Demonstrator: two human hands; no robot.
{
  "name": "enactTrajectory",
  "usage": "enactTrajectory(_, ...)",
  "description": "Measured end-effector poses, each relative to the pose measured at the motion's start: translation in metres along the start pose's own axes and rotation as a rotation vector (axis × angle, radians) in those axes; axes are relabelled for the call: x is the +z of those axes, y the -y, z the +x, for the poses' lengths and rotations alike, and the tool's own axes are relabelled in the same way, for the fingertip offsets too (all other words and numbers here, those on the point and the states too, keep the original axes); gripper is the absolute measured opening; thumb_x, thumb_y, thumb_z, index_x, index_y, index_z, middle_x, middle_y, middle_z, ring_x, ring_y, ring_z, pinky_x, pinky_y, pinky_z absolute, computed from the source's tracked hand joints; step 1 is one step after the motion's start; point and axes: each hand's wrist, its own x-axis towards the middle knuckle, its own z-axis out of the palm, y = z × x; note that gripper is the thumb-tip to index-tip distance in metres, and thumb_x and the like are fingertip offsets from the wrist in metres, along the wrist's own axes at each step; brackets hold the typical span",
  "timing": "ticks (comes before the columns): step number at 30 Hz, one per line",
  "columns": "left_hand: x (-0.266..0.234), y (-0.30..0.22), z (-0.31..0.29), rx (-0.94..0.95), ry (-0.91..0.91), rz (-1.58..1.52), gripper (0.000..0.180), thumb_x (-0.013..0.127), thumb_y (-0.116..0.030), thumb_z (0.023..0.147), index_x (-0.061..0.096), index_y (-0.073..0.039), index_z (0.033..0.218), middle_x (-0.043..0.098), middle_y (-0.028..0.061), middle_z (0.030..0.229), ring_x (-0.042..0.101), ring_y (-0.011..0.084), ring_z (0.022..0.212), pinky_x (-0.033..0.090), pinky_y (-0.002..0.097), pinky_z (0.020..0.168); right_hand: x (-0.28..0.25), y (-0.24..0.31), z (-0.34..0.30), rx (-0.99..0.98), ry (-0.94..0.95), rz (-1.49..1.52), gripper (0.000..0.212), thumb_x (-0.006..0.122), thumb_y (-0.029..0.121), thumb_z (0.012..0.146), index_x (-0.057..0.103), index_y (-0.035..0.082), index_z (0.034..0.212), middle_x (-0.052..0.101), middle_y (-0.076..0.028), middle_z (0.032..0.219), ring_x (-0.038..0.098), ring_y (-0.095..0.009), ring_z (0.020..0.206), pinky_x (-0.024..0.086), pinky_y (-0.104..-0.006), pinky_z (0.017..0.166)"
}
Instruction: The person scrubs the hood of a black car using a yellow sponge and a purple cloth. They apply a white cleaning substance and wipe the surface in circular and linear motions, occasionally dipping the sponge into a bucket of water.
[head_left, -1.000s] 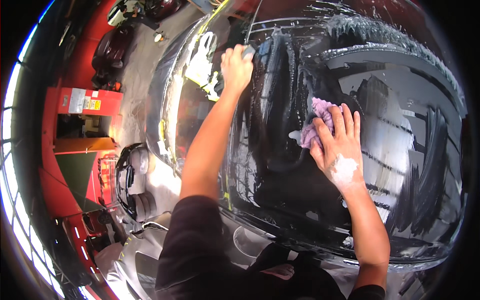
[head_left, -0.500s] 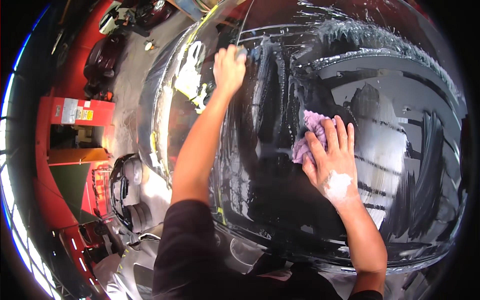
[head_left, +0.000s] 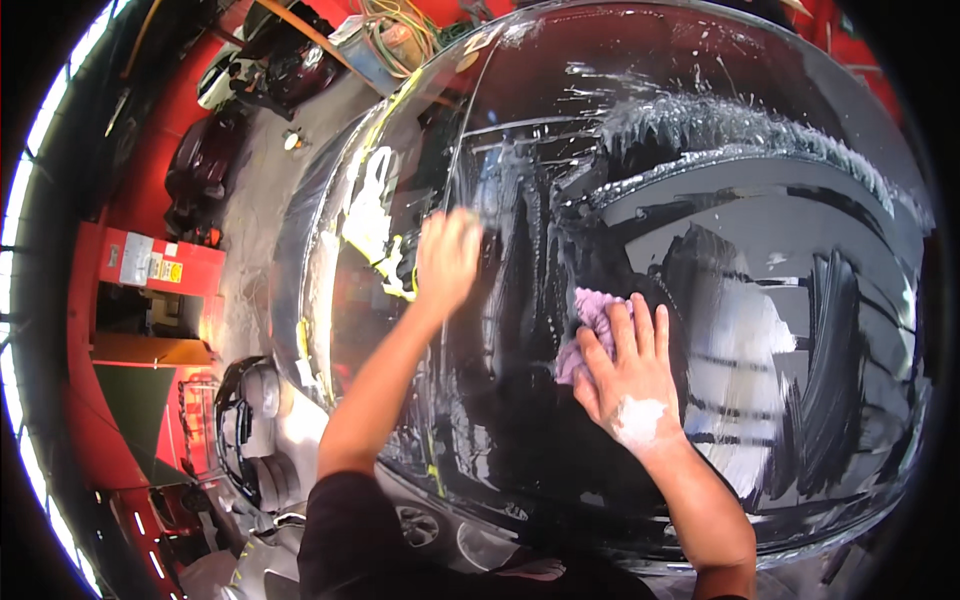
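Hands: the left hand [head_left: 448, 262], fingers bent together and blurred, so that any hold cannot be told; the right hand [head_left: 632, 375], fingers extended and slightly parted. Beneath both lies a dark, wet, curved vehicle body [head_left: 545, 425], bearing a streaked pale patch [head_left: 740, 365] right of the right hand. The purple cloth [head_left: 597, 308], held bunched at the right thumb and fingertips, lies against the dark surface left of that patch. Spreading it flatter, under even pressure, would probably give more uniform contact.
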Motion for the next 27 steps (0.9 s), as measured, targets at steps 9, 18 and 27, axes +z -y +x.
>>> enactTrajectory(9, 0.022, 0.002, 0.030, 0.019, -0.096, -0.047, 0.019, 0.068, -0.024, 0.104, 0.071, -0.008, 0.115, 0.069, 0.0182, 0.108, 0.066, 0.0424, 0.100, 0.054, 0.0545, 0.087, 0.001, -0.006, 0.002, -0.019, -0.051, -0.019, 0.051, 0.077, 0.030, 0.091, 0.069, 0.010, 0.138, 0.051, -0.030, 0.150, 0.040, -0.058, 0.151, 0.024, -0.0730, 0.129)
enactTrajectory(18, 0.017, 0.017, 0.035, -0.024, -0.034, -0.047, 0.024, 0.069, -0.027, 0.103, 0.070, -0.008, 0.117, 0.066, 0.0183, 0.107, 0.064, 0.0419, 0.105, 0.052, 0.0553, 0.093, 0.003, -0.002, 0.000, 0.003, -0.007, 0.006, 0.054, 0.077, 0.031, 0.090, 0.068, 0.011, 0.139, 0.050, -0.030, 0.151, 0.038, -0.058, 0.152, 0.023, -0.0738, 0.129)
enactTrajectory(27, 0.002, -0.015, -0.009, -0.030, 0.020, -0.005, 0.023, 0.068, -0.023, 0.103, 0.070, -0.008, 0.120, 0.066, 0.0202, 0.107, 0.064, 0.0429, 0.097, 0.053, 0.0553, 0.088, -0.001, -0.007, 0.001, 0.012, -0.022, -0.013, 0.054, 0.076, 0.030, 0.091, 0.068, 0.010, 0.140, 0.050, -0.030, 0.155, 0.037, -0.056, 0.154, 0.023, -0.0724, 0.130)
